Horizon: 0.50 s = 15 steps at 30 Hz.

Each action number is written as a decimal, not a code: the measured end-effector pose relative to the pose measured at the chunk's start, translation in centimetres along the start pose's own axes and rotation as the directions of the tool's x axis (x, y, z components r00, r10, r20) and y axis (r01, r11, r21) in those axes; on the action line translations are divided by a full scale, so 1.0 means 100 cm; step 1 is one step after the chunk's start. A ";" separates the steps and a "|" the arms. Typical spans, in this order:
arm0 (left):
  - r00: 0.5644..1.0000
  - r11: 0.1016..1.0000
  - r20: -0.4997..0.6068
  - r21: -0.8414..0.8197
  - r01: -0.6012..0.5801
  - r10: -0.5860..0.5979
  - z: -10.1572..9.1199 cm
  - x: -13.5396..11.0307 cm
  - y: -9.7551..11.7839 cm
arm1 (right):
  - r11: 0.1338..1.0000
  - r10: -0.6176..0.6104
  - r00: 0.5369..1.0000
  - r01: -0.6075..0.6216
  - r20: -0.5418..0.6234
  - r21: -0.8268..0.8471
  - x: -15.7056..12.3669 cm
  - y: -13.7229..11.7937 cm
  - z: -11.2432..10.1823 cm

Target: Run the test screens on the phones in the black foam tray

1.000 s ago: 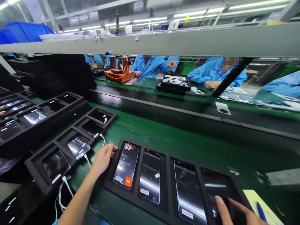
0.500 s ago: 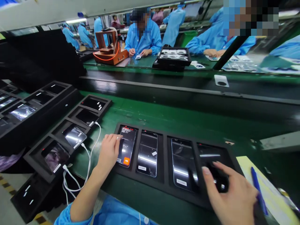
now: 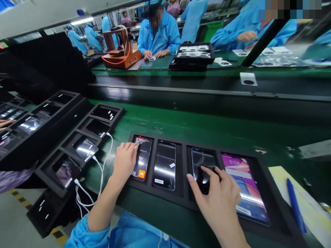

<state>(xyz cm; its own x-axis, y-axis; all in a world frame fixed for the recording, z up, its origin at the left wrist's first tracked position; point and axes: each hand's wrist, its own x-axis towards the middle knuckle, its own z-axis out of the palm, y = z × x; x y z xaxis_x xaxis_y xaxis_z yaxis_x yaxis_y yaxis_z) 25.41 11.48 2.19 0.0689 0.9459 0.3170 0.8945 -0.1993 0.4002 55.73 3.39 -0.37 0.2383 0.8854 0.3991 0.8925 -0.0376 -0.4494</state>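
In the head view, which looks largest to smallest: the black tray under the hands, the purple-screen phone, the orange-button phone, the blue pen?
1. black tray
2. purple-screen phone
3. orange-button phone
4. blue pen
The two phones may be alike; the purple-screen one lies nearer the camera.

The worktop (image 3: 181, 127) is green and shiny. A long black belt (image 3: 207, 100) runs along its far edge. Past the belt is a second green worktop (image 3: 157, 64), where people in blue coats (image 3: 159, 34) sit. An orange-brown wooden box (image 3: 120, 51) and a black tray of white bits (image 3: 193, 53) stand on it. A long lamp (image 3: 81, 20) glows at the top left. The floor (image 3: 15, 227) is grey, with a yellow and black stripe (image 3: 17, 202).
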 end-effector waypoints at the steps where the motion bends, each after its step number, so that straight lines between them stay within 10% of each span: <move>1: 1.000 1.000 0.020 0.028 0.007 -0.007 0.000 0.001 0.002 | 1.000 0.013 1.000 -0.013 0.004 0.028 0.004 0.002 0.000; 7: 0.979 0.983 0.095 0.013 0.181 -0.182 0.001 0.006 0.023 | 0.989 -0.009 0.999 0.002 0.043 0.146 0.015 0.012 -0.005; 15: 0.989 0.979 0.063 -0.147 0.144 -0.136 0.003 0.005 0.032 | 0.987 0.002 1.000 -0.006 0.027 0.161 0.013 0.015 -0.007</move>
<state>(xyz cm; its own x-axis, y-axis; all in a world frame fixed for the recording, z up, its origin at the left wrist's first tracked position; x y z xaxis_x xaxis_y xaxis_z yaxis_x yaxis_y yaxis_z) 28.47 11.37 3.32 -0.0261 0.9784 0.2052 0.8201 -0.0964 0.5640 57.67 4.14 0.00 0.2296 0.8976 0.3763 0.8174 0.0320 -0.5751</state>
